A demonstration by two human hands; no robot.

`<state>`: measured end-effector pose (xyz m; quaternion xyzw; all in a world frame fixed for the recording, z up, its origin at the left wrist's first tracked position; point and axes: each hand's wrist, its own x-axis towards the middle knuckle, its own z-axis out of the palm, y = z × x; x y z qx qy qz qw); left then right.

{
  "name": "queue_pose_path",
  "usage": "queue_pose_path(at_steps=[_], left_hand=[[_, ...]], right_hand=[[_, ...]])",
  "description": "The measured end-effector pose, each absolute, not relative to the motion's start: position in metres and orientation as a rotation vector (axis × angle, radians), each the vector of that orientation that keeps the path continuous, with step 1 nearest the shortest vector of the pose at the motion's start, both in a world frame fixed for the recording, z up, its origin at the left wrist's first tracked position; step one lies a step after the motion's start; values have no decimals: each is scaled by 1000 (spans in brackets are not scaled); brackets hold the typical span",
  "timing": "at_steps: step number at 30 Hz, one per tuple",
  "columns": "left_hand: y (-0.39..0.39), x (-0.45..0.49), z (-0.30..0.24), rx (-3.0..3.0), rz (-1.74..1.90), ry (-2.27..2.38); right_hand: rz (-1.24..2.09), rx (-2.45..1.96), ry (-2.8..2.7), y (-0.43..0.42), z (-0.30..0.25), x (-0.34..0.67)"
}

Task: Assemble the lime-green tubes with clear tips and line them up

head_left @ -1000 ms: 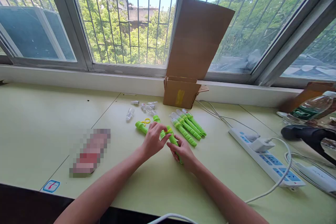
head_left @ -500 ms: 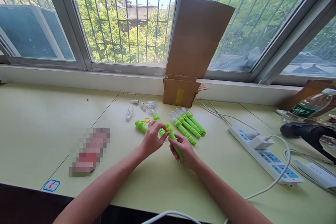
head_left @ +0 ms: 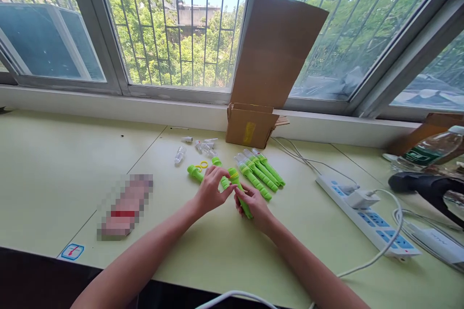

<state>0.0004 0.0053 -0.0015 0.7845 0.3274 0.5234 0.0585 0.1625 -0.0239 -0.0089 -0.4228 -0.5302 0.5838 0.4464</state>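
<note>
My right hand (head_left: 253, 204) is wrapped round the lower part of a green plastic tube (head_left: 239, 190), which slants with its ridged top up and to the left. Near that top a yellow band shows. The fingers and thumb of my left hand (head_left: 213, 189) are curled in against the tube's upper side; their exact contact is partly hidden. Behind my left hand lie two more green tubes (head_left: 195, 172), partly covered by it, and some yellow rings (head_left: 202, 165). To the right, several green tubes with clear tips (head_left: 258, 181) lie side by side.
Clear plastic caps (head_left: 180, 155) and small white pieces lie beyond my hands. A cardboard box (head_left: 250, 128) stands against the window wall. On the right are a white power strip (head_left: 366, 217) with cables, a black device (head_left: 416, 183) and a bottle (head_left: 431, 149). A blurred item (head_left: 126, 210) lies left.
My left thumb and fingers have shifted slightly along the upper part of the held tube. The tube's lower end is slightly higher. The lying pieces stay put, and the view has moved a little.
</note>
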Motion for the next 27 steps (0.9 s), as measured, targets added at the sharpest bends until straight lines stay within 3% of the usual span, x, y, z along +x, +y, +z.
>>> queue_pose_path(at_steps=[27], left_hand=[[4,5,-1,2388,1528,992]], right_hand=[[1413,-1090,-1210,-26,-14,161]])
